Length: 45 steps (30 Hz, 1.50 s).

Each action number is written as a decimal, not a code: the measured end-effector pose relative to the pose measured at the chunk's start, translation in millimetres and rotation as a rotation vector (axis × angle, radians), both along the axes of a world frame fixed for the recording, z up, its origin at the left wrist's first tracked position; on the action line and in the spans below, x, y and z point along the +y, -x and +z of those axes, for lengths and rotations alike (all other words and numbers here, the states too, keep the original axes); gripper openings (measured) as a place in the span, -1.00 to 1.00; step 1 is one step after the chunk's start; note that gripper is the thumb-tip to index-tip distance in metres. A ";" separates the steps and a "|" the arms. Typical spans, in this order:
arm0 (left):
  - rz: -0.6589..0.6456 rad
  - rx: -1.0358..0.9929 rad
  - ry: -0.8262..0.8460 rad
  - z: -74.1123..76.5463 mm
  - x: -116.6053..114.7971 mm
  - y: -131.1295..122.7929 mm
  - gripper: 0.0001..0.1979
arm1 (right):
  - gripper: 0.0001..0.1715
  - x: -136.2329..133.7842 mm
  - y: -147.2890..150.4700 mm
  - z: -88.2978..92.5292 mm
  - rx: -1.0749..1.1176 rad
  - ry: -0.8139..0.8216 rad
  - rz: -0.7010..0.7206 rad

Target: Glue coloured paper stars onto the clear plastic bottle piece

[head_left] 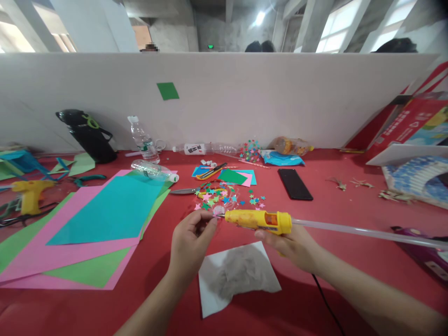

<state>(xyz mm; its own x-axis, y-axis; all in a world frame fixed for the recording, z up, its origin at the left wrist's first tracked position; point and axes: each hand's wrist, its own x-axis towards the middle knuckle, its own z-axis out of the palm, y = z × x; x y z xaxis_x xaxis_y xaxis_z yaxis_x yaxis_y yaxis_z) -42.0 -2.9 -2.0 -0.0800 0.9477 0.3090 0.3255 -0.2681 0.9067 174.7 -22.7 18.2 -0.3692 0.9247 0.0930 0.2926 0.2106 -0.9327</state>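
Yellow glue gun [257,220] is being held just beyond the crumpled white sheet [241,273], gripped by the right hand [297,246], long axis kinda sideways, nozzle [221,215] pointed at the nearer left hand [191,233], fingers curled, any pinch impossible to tell.

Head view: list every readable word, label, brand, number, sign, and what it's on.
None reads reliably.
White-labelled lying bottle: large dark characters, too distorted.
Red package: white characters, too blurred.
Upright bottle: label too small.
Green sign: too small.
Purple item: pale marking, blurred.
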 end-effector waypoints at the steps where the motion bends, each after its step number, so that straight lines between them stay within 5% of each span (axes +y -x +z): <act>1: 0.000 0.005 -0.008 -0.1 0.0 0.0 -0.84 | -0.70 -0.1 0.2 0.0 0.002 0.002 -0.001; 10: 0.001 0.104 -0.149 -3.8 1.3 1.0 -0.88 | -0.69 0.2 1.4 0.3 -0.004 -0.006 -0.026; 20: 0.021 0.246 -0.529 4.0 -4.6 10.0 -0.90 | -0.68 4.7 -3.7 -5.9 -0.003 0.037 0.017; 25: 0.157 -0.048 -0.251 3.4 7.2 18.5 -0.95 | -0.69 7.3 0.9 -8.5 -0.144 0.270 0.152; 30: 0.093 -0.216 -0.016 -0.4 15.1 23.5 -0.82 | -0.68 13.4 -2.0 -23.7 -0.408 0.265 0.254; 39: -0.151 -0.147 0.219 5.8 5.7 10.1 -0.79 | -0.50 10.3 -5.1 -19.4 -0.729 -0.118 0.042; 42: -0.237 -0.153 0.297 11.9 4.0 7.3 -0.79 | -0.75 10.6 1.4 -3.7 -0.663 -0.469 -0.071; 45: -0.341 -0.210 0.424 17.4 4.1 4.2 -0.77 | -0.88 15.7 8.4 10.0 -0.465 -0.851 0.002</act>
<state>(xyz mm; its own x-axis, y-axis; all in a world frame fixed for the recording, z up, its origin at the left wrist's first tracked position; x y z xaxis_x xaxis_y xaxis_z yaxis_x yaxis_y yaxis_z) -46.2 1.2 15.4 0.2325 0.9682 -0.0924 0.0859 0.0742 0.9935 166.3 -7.0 28.2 -0.5400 0.6143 0.5754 0.5921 0.7631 -0.2591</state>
